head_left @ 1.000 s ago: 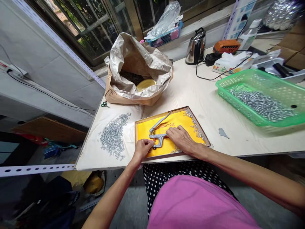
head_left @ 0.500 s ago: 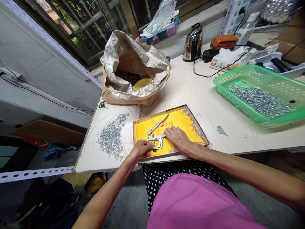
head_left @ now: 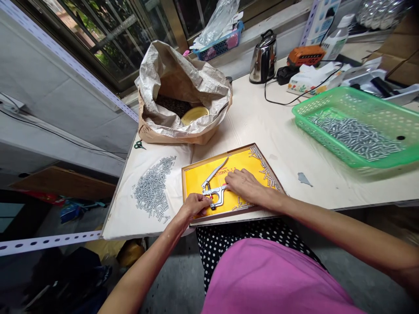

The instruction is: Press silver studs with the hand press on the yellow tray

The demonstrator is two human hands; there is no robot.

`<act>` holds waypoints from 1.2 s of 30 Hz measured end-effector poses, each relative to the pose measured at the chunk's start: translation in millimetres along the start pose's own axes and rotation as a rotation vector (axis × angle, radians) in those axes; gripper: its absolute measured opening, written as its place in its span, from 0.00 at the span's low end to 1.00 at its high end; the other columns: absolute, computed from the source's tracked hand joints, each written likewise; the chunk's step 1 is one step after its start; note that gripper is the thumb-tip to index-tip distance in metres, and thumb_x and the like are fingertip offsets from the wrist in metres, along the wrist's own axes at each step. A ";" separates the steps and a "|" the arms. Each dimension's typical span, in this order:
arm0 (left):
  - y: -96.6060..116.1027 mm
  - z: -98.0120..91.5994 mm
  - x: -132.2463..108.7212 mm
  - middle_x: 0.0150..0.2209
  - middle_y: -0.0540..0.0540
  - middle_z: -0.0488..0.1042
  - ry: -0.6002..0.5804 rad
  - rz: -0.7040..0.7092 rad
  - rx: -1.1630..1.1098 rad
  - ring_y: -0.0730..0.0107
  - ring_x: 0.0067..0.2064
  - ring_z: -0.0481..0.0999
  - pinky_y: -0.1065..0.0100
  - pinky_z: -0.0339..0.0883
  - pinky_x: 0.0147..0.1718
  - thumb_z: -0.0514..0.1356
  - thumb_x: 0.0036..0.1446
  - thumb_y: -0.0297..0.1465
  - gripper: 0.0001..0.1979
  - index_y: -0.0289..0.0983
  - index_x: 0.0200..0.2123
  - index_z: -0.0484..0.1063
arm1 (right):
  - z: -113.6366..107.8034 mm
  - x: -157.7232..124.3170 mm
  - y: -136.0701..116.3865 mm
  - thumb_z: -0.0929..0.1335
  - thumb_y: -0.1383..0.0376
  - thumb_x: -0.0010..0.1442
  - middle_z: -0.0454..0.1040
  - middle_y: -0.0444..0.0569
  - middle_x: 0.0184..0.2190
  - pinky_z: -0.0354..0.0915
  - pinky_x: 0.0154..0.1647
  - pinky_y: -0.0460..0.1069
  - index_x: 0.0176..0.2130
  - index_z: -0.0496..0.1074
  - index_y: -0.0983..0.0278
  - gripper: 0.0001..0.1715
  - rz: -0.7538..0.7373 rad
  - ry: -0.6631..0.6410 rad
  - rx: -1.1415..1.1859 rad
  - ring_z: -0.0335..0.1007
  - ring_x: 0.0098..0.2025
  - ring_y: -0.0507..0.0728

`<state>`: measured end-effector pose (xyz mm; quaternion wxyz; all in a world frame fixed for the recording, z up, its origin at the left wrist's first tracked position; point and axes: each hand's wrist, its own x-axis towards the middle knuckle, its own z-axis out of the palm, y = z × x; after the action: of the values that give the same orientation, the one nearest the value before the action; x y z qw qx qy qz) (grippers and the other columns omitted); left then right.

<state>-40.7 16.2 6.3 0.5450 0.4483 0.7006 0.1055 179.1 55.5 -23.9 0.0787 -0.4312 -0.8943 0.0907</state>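
**Two hands on a pair of pliers at a crowded workbench**

A person seated at the near edge of a pale table (head_left: 278,126) works over a shallow tray (head_left: 203,162) lined in yellow. A pair of metal pliers (head_left: 214,188) lies flat in it. The tool's head points toward the person and its long axis runs away and to the right, with one handle angled up toward the tray's far rim.

The left hand (head_left: 194,205) sits at the head end, its fingers curled inward against the tool. Whether they pinch a small piece there cannot be told. The right hand (head_left: 245,185) comes in from the other side, fingers stretched out and laid on the lower handle, not wrapped round it. Both hands touch the tool, and the left is the nearer to its head.

Small metal pins (head_left: 266,172) line the tray's right edge, and a loose heap of pins (head_left: 152,189) lies on white cloth just left of the tray. Farther back stand a crumpled paper sack (head_left: 183,83) and a kettle (head_left: 263,56). A green basket (head_left: 327,99) of more pins sits well to the right.
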 end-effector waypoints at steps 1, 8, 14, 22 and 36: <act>-0.3 0.1 0.6 0.13 0.53 0.66 0.001 -0.007 0.001 0.78 0.16 0.62 0.74 0.52 0.18 0.70 0.39 0.47 0.22 0.36 0.17 0.68 | -2.4 6.5 4.4 0.63 0.64 0.69 0.73 0.52 0.40 0.54 0.40 0.53 0.41 0.72 0.63 0.09 -0.010 0.011 0.014 0.64 0.43 0.60; -4.1 3.5 -2.0 0.16 0.51 0.68 0.120 0.011 0.051 0.74 0.19 0.66 0.71 0.59 0.21 0.66 0.47 0.44 0.18 0.36 0.20 0.69 | -1.4 53.0 20.7 0.63 0.70 0.67 0.73 0.53 0.41 0.50 0.41 0.54 0.44 0.74 0.62 0.11 -0.134 0.084 -0.066 0.61 0.46 0.61; -10.0 46.0 -36.1 0.41 0.41 0.78 0.478 0.690 0.364 0.58 0.46 0.76 0.56 0.70 0.47 0.57 0.63 0.34 0.07 0.39 0.36 0.74 | 9.6 61.3 25.9 0.61 0.69 0.68 0.75 0.54 0.39 0.50 0.40 0.53 0.43 0.74 0.63 0.12 -0.128 0.079 -0.088 0.60 0.46 0.61; -26.4 90.3 -34.4 0.53 0.34 0.74 0.521 0.888 0.536 0.54 0.54 0.74 0.49 0.71 0.55 0.50 0.67 0.27 0.10 0.39 0.46 0.70 | 0.3 71.0 33.5 0.60 0.70 0.69 0.76 0.55 0.39 0.51 0.43 0.54 0.41 0.75 0.66 0.14 -0.196 0.040 -0.171 0.60 0.46 0.61; -15.4 24.4 -23.4 0.34 0.43 0.78 0.438 0.446 0.083 0.64 0.38 0.77 0.66 0.70 0.38 0.59 0.58 0.39 0.13 0.35 0.32 0.76 | -16.7 19.0 22.1 0.66 0.56 0.67 0.73 0.54 0.43 0.53 0.42 0.52 0.42 0.75 0.65 0.15 -0.174 -0.017 0.071 0.62 0.46 0.61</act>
<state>-27.6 -18.3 2.8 0.3258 0.5794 0.6895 0.2877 187.8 85.5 -11.5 0.0936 -0.3482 -0.9252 0.1187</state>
